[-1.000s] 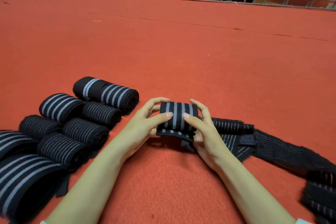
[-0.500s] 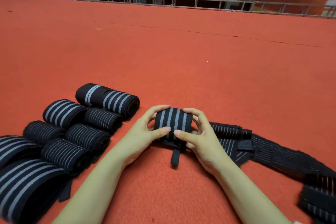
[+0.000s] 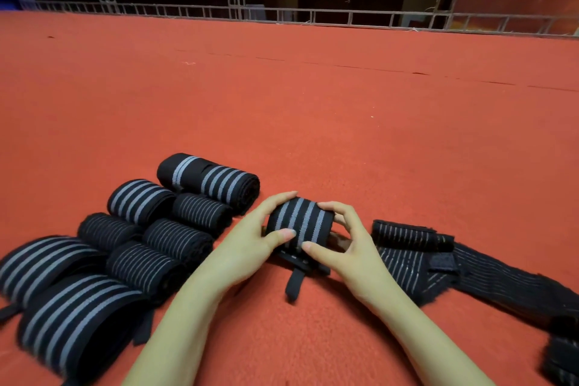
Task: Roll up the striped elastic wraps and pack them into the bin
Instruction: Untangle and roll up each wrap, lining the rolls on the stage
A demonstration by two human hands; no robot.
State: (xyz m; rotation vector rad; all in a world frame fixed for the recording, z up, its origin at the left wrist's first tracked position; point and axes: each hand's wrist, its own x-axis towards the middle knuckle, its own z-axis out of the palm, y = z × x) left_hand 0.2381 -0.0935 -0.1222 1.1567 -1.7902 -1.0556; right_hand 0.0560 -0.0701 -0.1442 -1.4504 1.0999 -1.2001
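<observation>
Roll's basically done now vs a sec ago: the loose flap under the striped wrap (image 3: 299, 224) is wound in, only a short tab end (image 3: 294, 283) sticks out toward me. Left hand (image 3: 250, 247) and right hand (image 3: 351, 247) fingers pinching it from both sides on the red floor (image 3: 313, 119). Left of it: 9 finished rolls (image 3: 163, 244). Right of it: approx 2-3 unrolled wraps (image 3: 438, 263), hard to tell. No bin in view, so packing's not started imo.

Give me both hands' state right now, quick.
Left hand: closed on the striped wrap roll, left side.
Right hand: closed on the same roll, right side.
</observation>
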